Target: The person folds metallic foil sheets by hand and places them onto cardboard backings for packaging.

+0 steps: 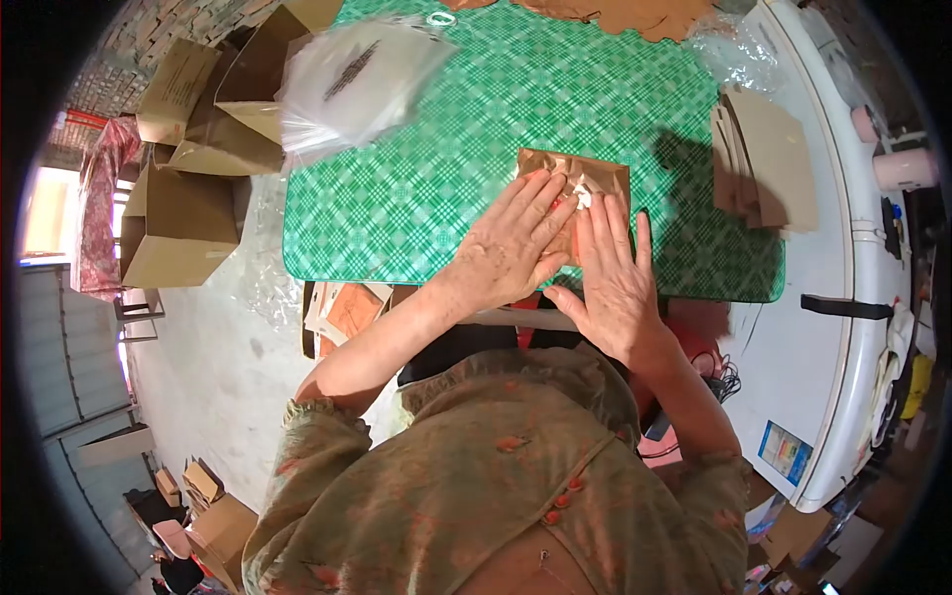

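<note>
A flat brown packet (613,177) with a shiny, crinkled surface and orange-red patches lies near the front edge of the green patterned tablecloth (397,218). My left hand (506,243) lies flat across its left part, fingers stretched towards the upper right. On the right part rests my right hand (617,283), palm down, with fingers spread and pointing away from me. Neither hand is closed around anything. Between them a strip of the packet shows, while much of its front is hidden under the palms.
A stack of clear plastic bags (367,74) lies at the back left, beside open cardboard boxes (183,218). At the right are brown card sheets (764,164) and crumpled clear plastic (739,50). Below the table's front edge, a box holds flat orange-brown pieces (352,309).
</note>
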### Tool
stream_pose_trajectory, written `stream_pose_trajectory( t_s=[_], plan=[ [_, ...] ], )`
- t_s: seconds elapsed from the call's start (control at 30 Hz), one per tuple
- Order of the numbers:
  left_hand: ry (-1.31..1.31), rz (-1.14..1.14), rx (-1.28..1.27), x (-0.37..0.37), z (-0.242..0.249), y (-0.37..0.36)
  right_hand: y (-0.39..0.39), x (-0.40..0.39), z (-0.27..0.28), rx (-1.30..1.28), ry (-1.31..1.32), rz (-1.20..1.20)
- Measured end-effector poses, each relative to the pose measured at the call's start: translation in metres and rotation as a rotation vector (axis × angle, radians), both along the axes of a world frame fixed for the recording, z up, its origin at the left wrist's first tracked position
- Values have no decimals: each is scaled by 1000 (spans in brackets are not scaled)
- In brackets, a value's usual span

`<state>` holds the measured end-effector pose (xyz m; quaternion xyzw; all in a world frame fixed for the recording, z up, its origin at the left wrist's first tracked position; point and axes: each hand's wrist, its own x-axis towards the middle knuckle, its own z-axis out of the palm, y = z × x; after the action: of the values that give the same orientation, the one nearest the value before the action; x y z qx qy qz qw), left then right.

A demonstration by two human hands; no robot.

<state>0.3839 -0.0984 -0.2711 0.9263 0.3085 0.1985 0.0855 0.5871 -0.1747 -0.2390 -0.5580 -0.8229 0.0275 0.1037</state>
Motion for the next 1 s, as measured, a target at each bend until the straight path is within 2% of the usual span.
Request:
stream_pose_trajectory(
  t_s=[0.13,0.23,0.33,0.43,0.47,0.57,1.0],
  plan=[
    [-13,-9,47,0,-5,3,13,-5,-4,88,63,36],
    [-40,-15,76,-2,-9,5,23,-2,-28,77,110,44],
    [-209,-41,-89,-8,-3,7,22,1,-33,71,85,27],
    [-301,55,-54,-10,14,13,19,0,-28,40,48,24],
    [-233,145,22,-19,19,27,18,0,-28,42,65,18],
    [-64,123,34,-38,10,42,21,-1,-31,57,100,13],
    [10,-14,37,-45,5,48,18,-1,-28,58,108,21]
  ],
)
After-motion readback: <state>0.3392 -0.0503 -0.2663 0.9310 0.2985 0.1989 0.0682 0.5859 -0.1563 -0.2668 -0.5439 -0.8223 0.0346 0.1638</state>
